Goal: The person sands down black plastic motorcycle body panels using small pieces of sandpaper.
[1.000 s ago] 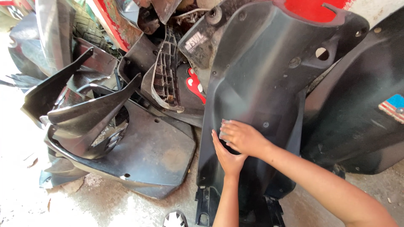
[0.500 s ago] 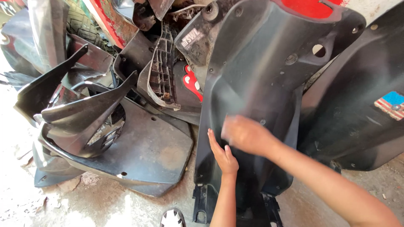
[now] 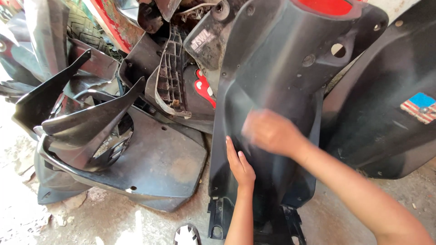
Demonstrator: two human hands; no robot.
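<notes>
A large black plastic scooter body panel point(image 3: 281, 77) stands upright in front of me, leaning back on other parts. My left hand point(image 3: 239, 164) lies flat against its lower left side, fingers together and pointing up. My right hand point(image 3: 270, 131) is blurred with motion over the middle of the same panel, slightly above the left hand; whether it touches the surface I cannot tell. Neither hand holds anything.
A second black panel with a small flag sticker point(image 3: 399, 113) leans at the right. A pile of curved black fairings point(image 3: 104, 136) lies at the left on the dusty concrete floor point(image 3: 104, 222). A ribbed dark part and red bodywork point(image 3: 172, 77) sit behind.
My right hand has moved up the panel from beside the left hand and is now blurred. My left hand has stayed on the panel's lower left. The view has shifted a little.
</notes>
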